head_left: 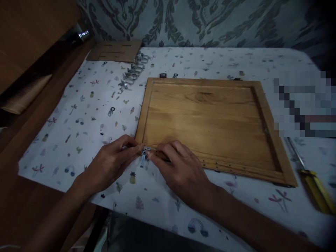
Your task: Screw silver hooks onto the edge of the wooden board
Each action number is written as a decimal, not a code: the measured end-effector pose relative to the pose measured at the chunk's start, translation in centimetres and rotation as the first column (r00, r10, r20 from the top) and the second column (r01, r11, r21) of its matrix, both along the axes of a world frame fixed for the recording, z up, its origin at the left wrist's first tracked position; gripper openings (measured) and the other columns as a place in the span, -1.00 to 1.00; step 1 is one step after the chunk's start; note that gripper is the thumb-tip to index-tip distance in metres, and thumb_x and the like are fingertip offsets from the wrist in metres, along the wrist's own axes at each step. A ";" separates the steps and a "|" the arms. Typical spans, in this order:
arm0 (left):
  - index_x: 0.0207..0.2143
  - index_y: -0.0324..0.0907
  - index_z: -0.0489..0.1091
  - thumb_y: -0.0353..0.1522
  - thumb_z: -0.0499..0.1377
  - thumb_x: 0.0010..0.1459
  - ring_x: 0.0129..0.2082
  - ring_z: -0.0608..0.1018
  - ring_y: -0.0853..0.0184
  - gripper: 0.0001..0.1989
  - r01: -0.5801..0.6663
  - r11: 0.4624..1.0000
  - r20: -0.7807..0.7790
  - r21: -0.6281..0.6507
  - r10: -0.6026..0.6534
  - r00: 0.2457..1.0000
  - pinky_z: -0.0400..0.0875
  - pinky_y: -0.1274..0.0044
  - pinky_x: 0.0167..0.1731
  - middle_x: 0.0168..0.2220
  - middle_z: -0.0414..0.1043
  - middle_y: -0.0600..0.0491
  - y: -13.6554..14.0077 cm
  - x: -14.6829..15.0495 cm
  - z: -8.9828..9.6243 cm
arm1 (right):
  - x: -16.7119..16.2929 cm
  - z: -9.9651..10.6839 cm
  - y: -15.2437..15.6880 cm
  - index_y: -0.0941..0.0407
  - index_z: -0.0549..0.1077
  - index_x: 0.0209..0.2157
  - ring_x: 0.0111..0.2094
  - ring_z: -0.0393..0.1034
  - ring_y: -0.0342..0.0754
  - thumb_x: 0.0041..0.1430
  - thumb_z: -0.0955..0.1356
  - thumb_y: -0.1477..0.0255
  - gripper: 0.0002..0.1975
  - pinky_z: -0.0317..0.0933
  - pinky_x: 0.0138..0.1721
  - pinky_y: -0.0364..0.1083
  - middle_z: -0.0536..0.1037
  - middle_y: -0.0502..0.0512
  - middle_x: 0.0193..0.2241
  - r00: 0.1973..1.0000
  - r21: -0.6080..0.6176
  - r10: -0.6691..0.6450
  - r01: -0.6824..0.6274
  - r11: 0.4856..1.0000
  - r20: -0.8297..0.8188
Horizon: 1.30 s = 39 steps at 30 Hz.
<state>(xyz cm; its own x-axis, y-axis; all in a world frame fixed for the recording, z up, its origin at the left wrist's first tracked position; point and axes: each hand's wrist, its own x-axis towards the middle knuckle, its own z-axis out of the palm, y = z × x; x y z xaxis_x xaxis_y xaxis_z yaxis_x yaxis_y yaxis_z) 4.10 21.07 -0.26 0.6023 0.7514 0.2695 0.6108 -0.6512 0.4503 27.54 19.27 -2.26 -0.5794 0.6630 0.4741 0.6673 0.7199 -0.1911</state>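
Observation:
A shallow wooden panel with a raised frame lies flat on the table. At its near left corner sits a small metal latch, its tab pointing toward me over the edge. My left hand pinches the latch from the left, thumb and forefinger together beside the corner. From the right, my right hand presses its thumb and index finger against the latch, while its other fingers curl over the frame's near rail. Small dark holes dot that rail right of my hand. My fingertips partly hide the latch.
Several similar metal latches lie in a row beyond the panel, beside a piece of cardboard. A yellow-handled screwdriver lies at the right. The patterned cloth covers the table; a wooden cabinet stands at the left.

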 end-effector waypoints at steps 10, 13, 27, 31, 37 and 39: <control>0.16 -0.16 0.35 -0.43 0.08 0.39 -0.37 0.47 0.45 -0.68 0.002 1.000 0.003 -0.015 -0.002 1.000 0.47 0.56 -0.40 -0.07 0.42 -0.06 -0.2 -0.1 -0.4 | 0.0 0.0 -0.1 0.18 0.54 -0.09 -0.22 0.20 0.07 0.35 0.28 0.55 -0.79 0.20 -0.25 0.01 0.52 0.19 -0.26 1.000 0.000 -0.013 0.013 1.000 -0.004; 0.14 -0.18 0.35 -0.44 0.08 0.39 -0.38 0.46 0.46 -0.69 0.005 1.000 0.005 0.000 -0.005 1.000 0.45 0.57 -0.41 -0.09 0.42 -0.06 -0.1 0.0 -0.4 | 0.0 0.0 -0.1 0.19 0.54 -0.09 -0.21 0.20 0.08 0.34 0.29 0.55 -0.79 0.20 -0.24 0.01 0.51 0.19 -0.26 1.000 -0.008 -0.013 0.013 1.000 -0.009; 0.11 -0.05 0.40 -0.39 0.22 0.30 -0.19 0.55 0.37 -0.66 -0.072 0.939 0.281 -0.337 0.173 0.944 0.49 0.59 -0.29 -0.16 0.44 0.04 0.4 -0.8 -0.1 | 0.1 -0.1 0.0 0.17 0.54 -0.07 -0.19 0.22 0.07 0.36 0.29 0.53 -0.78 0.16 -0.24 -0.01 0.51 0.18 -0.24 1.000 -0.010 -0.011 0.010 1.000 -0.011; -0.01 -0.05 0.48 -0.38 0.21 0.29 -0.21 0.55 0.37 -0.78 -0.135 0.897 0.310 -0.421 0.282 0.908 0.48 0.58 -0.27 -0.19 0.47 0.06 0.4 -1.0 -0.3 | 0.2 -0.1 0.0 0.18 0.54 -0.07 -0.19 0.21 0.08 0.35 0.29 0.54 -0.78 0.16 -0.23 0.00 0.50 0.19 -0.24 1.000 -0.015 -0.003 0.003 1.000 -0.005; -0.06 -0.09 0.49 -0.37 0.17 0.30 -0.21 0.56 0.35 -0.81 -0.139 0.912 0.297 -0.385 0.265 0.917 0.46 0.54 -0.26 -0.19 0.50 0.03 0.6 -0.8 -0.4 | 0.1 -0.1 0.0 0.18 0.53 -0.06 -0.19 0.20 0.07 0.36 0.27 0.55 -0.77 0.16 -0.23 -0.01 0.50 0.19 -0.25 1.000 -0.001 0.000 0.000 1.000 -0.014; -0.09 -0.09 0.51 -0.35 0.17 0.30 -0.24 0.55 0.36 -0.83 -0.145 0.909 0.294 -0.390 0.273 0.916 0.45 0.55 -0.25 -0.22 0.50 0.04 0.6 -0.7 -0.2 | 0.0 -0.1 0.0 0.17 0.53 -0.07 -0.19 0.20 0.07 0.37 0.26 0.53 -0.77 0.16 -0.23 -0.02 0.51 0.18 -0.23 1.000 0.004 -0.010 0.010 1.000 -0.020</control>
<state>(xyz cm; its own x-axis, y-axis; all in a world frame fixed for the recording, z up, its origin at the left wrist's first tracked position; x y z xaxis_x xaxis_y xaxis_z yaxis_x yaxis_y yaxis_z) 3.45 21.67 -0.45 0.3417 0.9322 0.1190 0.4857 -0.2836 0.8268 27.56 19.25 -2.36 -0.5634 0.6665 0.4881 0.6705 0.7141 -0.2011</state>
